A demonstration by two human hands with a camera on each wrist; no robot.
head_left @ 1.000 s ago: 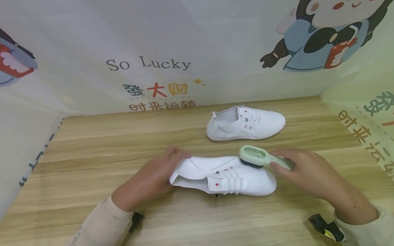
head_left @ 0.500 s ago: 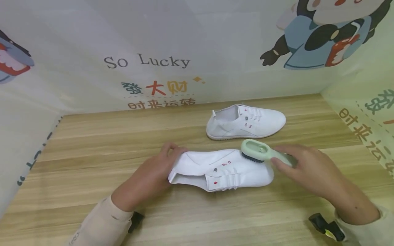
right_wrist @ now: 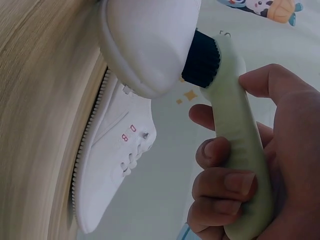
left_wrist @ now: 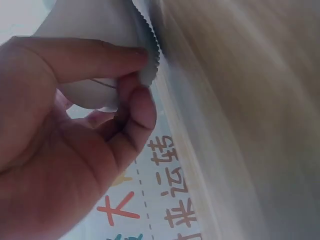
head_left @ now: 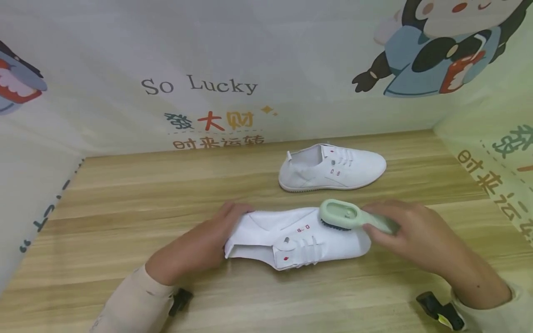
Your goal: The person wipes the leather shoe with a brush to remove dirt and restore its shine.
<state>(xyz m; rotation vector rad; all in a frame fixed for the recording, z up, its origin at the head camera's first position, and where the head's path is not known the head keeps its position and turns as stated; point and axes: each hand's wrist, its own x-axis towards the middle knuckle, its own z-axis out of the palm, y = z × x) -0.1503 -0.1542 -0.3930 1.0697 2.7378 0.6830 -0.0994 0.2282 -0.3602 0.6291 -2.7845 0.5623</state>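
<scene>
My left hand (head_left: 200, 243) grips the heel end of a white lace-up shoe (head_left: 254, 226), which is tilted so its opening faces me. In the left wrist view the thumb and curled fingers pinch the heel (left_wrist: 100, 65) near the ridged sole edge. A pale green brush (head_left: 339, 213) with dark bristles (right_wrist: 201, 59) is in my right hand (head_left: 416, 231), its fingers wrapped round the handle (right_wrist: 240, 150). The bristles meet the shoe's upper near the toe. Some of the bristles are hidden under the brush head in the head view.
A second white shoe (head_left: 354, 169) stands upright behind, toe to the right, on the wood-grain tabletop (head_left: 175, 185). Printed pale sheets (head_left: 291, 55) wall off the back and both sides. Black wrist devices (head_left: 439, 310) sit at both sleeves.
The held shoe rose slightly and came back down, its opening now turned a little more toward me. The brush moved up, then back down and slightly left along the upper.
</scene>
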